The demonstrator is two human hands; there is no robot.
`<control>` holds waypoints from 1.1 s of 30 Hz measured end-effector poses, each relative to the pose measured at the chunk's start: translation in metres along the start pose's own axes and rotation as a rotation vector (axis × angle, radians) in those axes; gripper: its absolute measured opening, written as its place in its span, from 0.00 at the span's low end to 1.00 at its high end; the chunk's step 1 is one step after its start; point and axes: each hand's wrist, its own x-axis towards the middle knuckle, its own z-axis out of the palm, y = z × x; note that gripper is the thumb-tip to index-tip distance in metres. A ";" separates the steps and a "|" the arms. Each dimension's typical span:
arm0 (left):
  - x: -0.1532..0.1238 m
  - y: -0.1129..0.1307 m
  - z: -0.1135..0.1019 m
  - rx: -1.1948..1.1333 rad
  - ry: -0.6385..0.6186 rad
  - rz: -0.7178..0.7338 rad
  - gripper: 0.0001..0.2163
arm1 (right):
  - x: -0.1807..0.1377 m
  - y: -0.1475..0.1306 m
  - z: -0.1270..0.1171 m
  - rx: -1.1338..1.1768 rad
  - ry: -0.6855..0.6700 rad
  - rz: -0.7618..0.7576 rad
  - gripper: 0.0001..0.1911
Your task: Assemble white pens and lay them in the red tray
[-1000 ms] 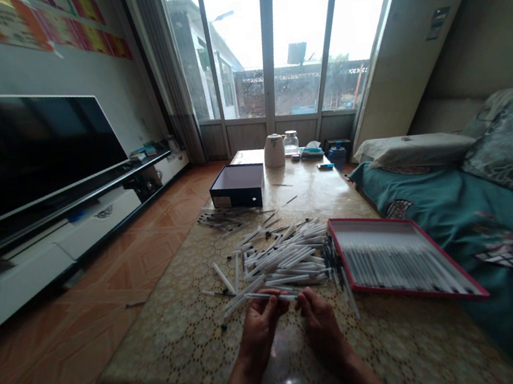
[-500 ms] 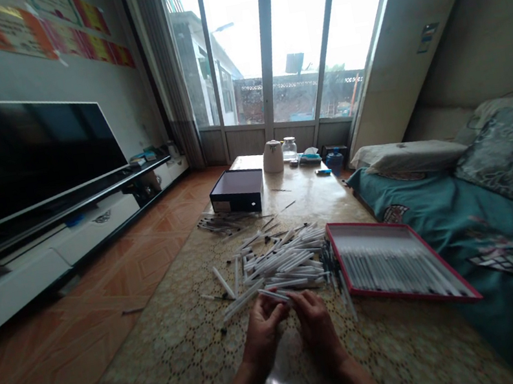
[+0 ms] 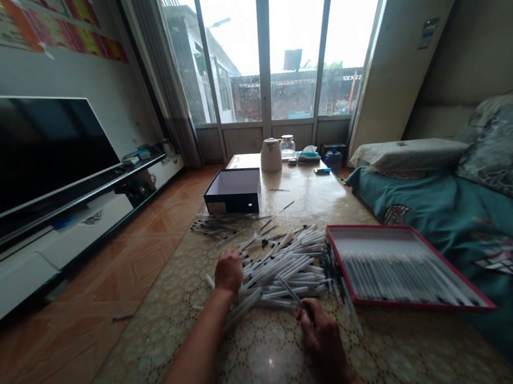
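My right hand (image 3: 320,332) is closed around a slim pen (image 3: 289,290), which points up and to the left above the near side of a pile of pens. The pile of white, see-through pen barrels (image 3: 293,264) lies loosely in the middle of the table. My left hand (image 3: 228,271) reaches to the left side of this pile, its fingers bent together among the pieces there. What those fingers pinch is hidden. Right of the pile lies a red-rimmed box lid (image 3: 416,309) with a row of pens (image 3: 393,274) inside.
A dark open box (image 3: 234,205) stands farther back on the patterned table (image 3: 262,374), with thin dark-tipped sticks (image 3: 213,227) before it. At the far end are a kettle (image 3: 271,155), a glass jar (image 3: 288,147) and a tissue pack (image 3: 308,154). A sofa (image 3: 421,236) borders the right.
My hands have come apart from holding a pen together. The left has moved forward and left to the pile; the right keeps a pen, tilted more upward.
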 end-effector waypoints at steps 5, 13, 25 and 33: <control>0.022 0.001 0.013 0.196 -0.086 0.053 0.10 | -0.001 -0.001 0.001 -0.008 -0.034 0.017 0.09; 0.016 -0.008 0.007 0.350 -0.062 0.056 0.11 | -0.002 0.003 0.004 -0.054 -0.010 -0.051 0.11; 0.026 -0.006 0.011 0.209 -0.160 -0.011 0.04 | -0.002 0.005 0.005 -0.152 0.018 -0.116 0.11; -0.009 0.009 -0.004 -0.208 0.033 -0.140 0.09 | -0.004 -0.002 0.000 -0.207 0.053 -0.206 0.11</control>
